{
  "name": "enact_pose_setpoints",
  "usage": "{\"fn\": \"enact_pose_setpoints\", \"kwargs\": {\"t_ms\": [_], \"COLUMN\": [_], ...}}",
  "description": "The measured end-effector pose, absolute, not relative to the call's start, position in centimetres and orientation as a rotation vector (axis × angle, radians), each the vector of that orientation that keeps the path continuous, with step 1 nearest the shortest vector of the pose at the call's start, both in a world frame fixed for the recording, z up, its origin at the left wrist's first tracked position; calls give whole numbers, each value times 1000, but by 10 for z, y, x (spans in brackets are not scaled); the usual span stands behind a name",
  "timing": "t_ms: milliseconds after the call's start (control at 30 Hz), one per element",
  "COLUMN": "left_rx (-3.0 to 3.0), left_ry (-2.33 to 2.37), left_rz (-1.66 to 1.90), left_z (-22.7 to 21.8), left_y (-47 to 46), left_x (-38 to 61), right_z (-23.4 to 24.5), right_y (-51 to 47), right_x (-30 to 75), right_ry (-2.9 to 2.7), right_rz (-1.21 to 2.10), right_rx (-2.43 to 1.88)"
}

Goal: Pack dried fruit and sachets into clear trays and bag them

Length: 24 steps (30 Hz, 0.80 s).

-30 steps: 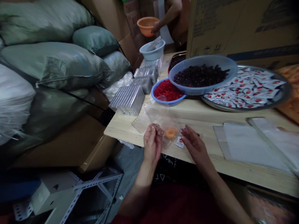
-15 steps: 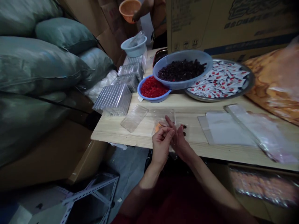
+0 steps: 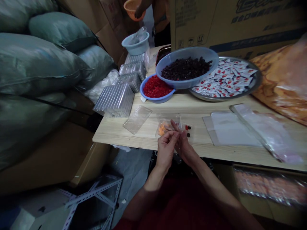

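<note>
My left hand [image 3: 166, 145] is closed in a pinch, thumb against forefinger; whatever it holds is too small to make out. My right hand [image 3: 185, 148] touches it from the right, fingers stretched out and thumb raised. Both are over a clear plastic tray [image 3: 177, 117] near the table's front edge, which they partly cover. Orange pieces [image 3: 162, 127] show in the tray left of my fingers. Small red and black pieces [image 3: 188, 127] lie just right of my right thumb. Left of my hands, a flat clear plastic lid or tray [image 3: 137, 119] rests on the table.
Behind are a blue bowl of red pieces [image 3: 156, 100], a larger bowl of dark pieces [image 3: 165, 81] and a metal tray of white sachets [image 3: 257, 80]. Stacked clear trays [image 3: 115, 99] stand left; plastic sheets [image 3: 235, 129] lie right. At the back, a person's hand [image 3: 140, 11] holds an orange basket [image 3: 130, 11].
The view has shifted slightly. My right thumb has moved in closer to my left fingertips, and more of the orange and red pieces show. The other person's hand has moved across the basket.
</note>
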<state>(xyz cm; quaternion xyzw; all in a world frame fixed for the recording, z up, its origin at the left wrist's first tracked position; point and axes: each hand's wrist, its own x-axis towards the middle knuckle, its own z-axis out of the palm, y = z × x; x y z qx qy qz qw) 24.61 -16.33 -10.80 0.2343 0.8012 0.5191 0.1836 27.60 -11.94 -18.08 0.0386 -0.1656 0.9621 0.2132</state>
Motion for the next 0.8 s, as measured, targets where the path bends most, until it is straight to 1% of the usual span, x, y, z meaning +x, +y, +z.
{"fn": "enact_pose_setpoints", "kwargs": {"t_ms": [100,200,300,400,500,600,800], "left_rx": [721,799,1081,1365,1393,1306,1050], "left_ry": [2278,2390,2592,2675,2716,2722,2571], "left_rz": [1432,1354,1103,805,666,665,907], "left_z": [-110,-111,-110,-107,-106,-106,-101], "left_y": [-164,-165,-169,-177,-189,-199,-201], "left_x": [248,253,255,255,254,248,236], "right_z": [-180,-183,-187,-189,-190,-191,-192], "right_y": [-119,-123,-131,-141,-150,-154,-149], "right_x": [281,282,281,281,282,279,273], "right_ry": [-472,-450,-447,-420,-323,-241,-172], "right_rz": [2677,2692,2708,2739,2786,2839,2825], "right_rx": [112,119,106,98,111,103,125]}}
